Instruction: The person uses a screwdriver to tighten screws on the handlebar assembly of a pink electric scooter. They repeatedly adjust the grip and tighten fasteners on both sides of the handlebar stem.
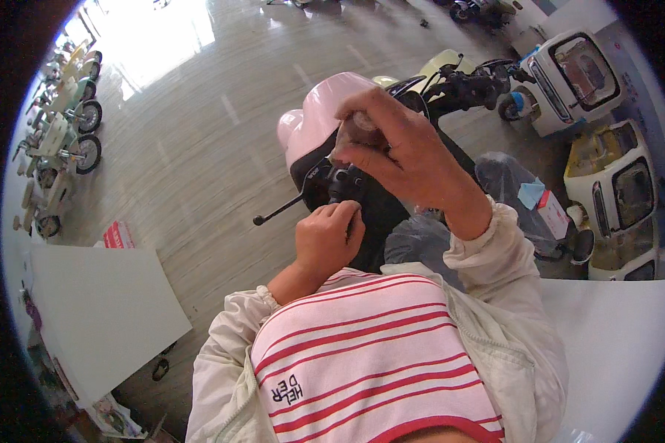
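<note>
My left hand (328, 238) curls closed under the pink scooter's (325, 111) handlebar control (340, 184), my right hand (391, 144) pinches a crumpled cloth (355, 131) above it, red box (118, 236) far left.

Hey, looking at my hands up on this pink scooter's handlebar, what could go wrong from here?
The left hand is closed around the black grip right beside the brake lever, so fingers could get pinched if the lever moves. The right hand bunches a cloth against the handlebar housing; it might snag on the controls. Both hands bear on the pink scooter, which could perhaps tip.
</note>
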`<state>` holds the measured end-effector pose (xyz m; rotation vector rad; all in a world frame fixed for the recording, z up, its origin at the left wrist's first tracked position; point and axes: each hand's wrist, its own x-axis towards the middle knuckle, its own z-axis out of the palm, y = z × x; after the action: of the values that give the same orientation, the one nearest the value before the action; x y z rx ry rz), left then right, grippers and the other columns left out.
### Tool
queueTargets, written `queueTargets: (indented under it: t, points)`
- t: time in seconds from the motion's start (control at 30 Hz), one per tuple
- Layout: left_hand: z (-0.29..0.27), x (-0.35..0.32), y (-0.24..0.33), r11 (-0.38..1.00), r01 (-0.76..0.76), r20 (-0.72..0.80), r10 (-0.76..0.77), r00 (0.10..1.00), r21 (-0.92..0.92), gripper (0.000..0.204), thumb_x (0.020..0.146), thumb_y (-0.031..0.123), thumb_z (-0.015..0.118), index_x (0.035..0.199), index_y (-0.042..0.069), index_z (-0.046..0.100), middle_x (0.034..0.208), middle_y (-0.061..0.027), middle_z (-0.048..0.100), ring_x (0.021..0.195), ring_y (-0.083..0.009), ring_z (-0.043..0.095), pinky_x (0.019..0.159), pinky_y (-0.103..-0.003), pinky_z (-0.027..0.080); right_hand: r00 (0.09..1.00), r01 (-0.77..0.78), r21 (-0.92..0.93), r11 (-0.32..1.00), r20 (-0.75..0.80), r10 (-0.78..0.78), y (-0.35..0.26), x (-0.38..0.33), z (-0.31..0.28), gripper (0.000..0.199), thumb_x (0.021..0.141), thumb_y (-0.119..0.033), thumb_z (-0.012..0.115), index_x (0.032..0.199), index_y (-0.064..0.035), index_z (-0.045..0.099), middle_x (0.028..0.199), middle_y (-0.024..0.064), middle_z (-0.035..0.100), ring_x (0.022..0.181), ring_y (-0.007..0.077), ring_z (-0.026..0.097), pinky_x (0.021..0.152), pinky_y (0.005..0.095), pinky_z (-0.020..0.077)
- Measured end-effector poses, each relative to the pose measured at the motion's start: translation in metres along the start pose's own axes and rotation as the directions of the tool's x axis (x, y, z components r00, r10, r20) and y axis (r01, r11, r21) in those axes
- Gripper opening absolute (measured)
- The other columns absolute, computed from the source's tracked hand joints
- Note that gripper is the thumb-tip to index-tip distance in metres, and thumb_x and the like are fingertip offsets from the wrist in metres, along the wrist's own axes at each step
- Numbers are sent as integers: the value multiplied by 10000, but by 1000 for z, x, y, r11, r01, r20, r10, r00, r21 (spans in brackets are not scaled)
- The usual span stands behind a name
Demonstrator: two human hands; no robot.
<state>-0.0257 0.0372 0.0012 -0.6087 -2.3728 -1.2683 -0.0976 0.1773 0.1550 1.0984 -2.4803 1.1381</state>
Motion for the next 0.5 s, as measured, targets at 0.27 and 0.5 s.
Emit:
queueTargets:
  t: [0.27,0.5]
  points:
    - [-2,1,2,999,16,27,-17,999,31,119,855,163,659,950,91,649,815,-145,686,725,-347,666,621,-438,530,995,-56,-81,995,-91,49,-6,-2,8,339,872,-218,689,1097,-57,492,949,182,602,865,416,616,726,460,497]
    - [-3,1,2,999,9,25,-11,1000,46,120,859,173,658,951,97,651,820,-138,690,721,-345,668,626,-441,532,999,-33,74,997,14,32,-6,-8,0,348,897,-199,648,1173,-64,483,1008,192,605,922,430,614,766,462,504]
